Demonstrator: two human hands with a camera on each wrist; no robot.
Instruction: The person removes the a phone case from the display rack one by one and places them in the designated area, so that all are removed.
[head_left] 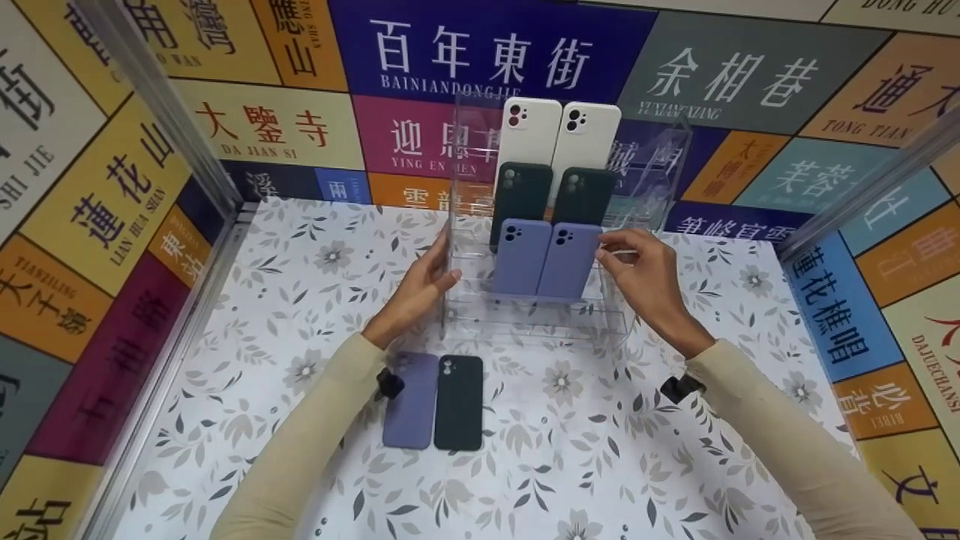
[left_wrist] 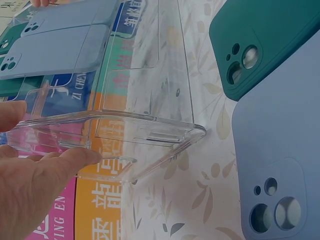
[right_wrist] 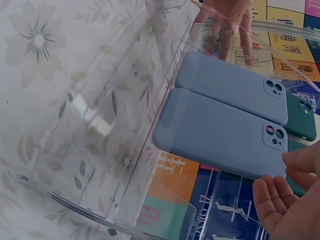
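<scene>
A clear tiered display stand (left_wrist: 150, 120) holds phone cases in stepped pairs. Its front tier bears a left purple phone case (head_left: 520, 261) and a right purple phone case (head_left: 568, 262), side by side and leaning back. My left hand (head_left: 418, 291) grips the stand's left side panel, with the thumb on one face and fingers on the other. My right hand (head_left: 649, 274) pinches the right purple case at its upper right edge; in the right wrist view the thumb (right_wrist: 302, 159) meets the corner beside the camera holes.
Behind the purple pair stand dark green cases (head_left: 523, 193) and, higher, white cases (head_left: 587, 135). A loose purple case (head_left: 409, 420) and a loose dark green case (head_left: 459, 405) lie on the floral tabletop (head_left: 592, 450), near the left forearm. Sign-printed panels (head_left: 487, 45) enclose the table.
</scene>
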